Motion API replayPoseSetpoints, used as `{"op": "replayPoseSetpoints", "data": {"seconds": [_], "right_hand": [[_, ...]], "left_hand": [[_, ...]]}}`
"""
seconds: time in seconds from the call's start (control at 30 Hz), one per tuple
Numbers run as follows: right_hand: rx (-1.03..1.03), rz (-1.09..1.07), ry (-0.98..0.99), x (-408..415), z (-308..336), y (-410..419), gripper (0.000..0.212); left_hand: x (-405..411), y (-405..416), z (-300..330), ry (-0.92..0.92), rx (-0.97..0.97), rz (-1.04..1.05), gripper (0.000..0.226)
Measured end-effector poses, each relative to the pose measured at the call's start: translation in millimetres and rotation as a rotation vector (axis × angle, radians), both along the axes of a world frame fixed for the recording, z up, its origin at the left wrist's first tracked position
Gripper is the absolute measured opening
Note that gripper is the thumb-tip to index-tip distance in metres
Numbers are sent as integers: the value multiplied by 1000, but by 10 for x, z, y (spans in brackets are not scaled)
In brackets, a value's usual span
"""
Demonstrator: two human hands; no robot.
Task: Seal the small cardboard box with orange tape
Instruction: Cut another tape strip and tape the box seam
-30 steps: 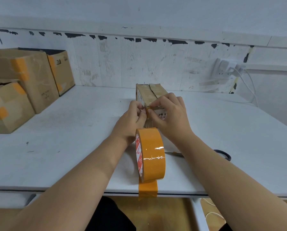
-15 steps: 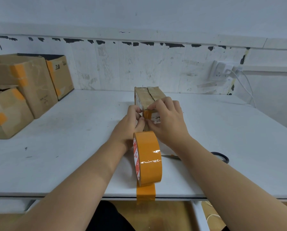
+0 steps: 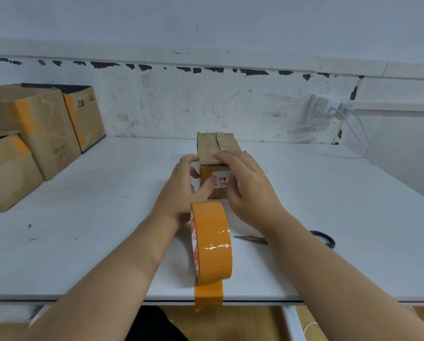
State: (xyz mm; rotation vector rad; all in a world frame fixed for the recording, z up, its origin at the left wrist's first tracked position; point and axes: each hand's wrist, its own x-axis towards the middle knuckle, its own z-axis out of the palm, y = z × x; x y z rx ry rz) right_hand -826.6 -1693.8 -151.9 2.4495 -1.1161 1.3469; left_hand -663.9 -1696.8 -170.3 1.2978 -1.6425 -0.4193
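Left hand [image 3: 181, 190] against the left side of the small cardboard box [image 3: 217, 153], fingers loosely spread, thumb pressing the orange strip [image 3: 205, 174] on its near face. Right hand [image 3: 249, 190] flat over the box's right top edge and near face, fingers straight. Glossy orange tape roll [image 3: 212, 242] upright just before the wrists, loose end over the white table [image 3: 95, 230] edge. Black-handled scissors [image 3: 321, 238] beneath the right forearm.
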Motion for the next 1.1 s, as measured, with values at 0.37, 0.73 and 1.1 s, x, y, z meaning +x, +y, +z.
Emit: {"op": "replayPoseSetpoints", "data": {"seconds": [0.37,0.73,1.1], "right_hand": [[206,-184,-174,-166,-39,-58,71],[81,-21,-105,-112,-71,-61,38],[98,24,-110,-85,-51,-25,21]], "left_hand": [[52,-16,-25,-13,-48,40,41],[157,-53,-38,244,45,2,49],[138,49,34,106,-169,-110,58]]}}
